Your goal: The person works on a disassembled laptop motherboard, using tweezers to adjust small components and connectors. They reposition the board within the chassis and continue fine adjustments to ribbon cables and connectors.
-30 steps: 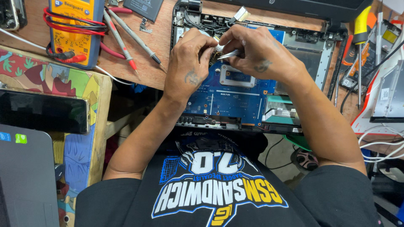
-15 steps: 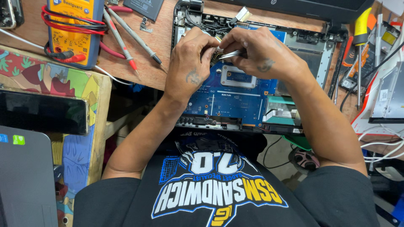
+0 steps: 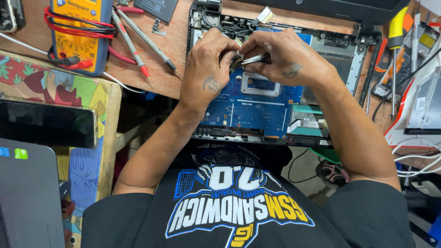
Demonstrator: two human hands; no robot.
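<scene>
Tweezers [image 3: 255,59] pinched in right hand [image 3: 287,57] fingers | left hand [image 3: 206,69] fingers clenched over blue motherboard [image 3: 248,108] | yellow multimeter [image 3: 80,32] left

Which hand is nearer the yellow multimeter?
Left. The left hand is over the laptop's left edge, closer to the multimeter; the right hand is farther right, holding tweezers.

Bright, even light from above, soft shadows, sharp focus, slight wide-angle edge stretch

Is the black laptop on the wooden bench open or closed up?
Open: the black laptop has no cover on it, so its blue circuit board lies bare under the left hand and right hand.
</scene>
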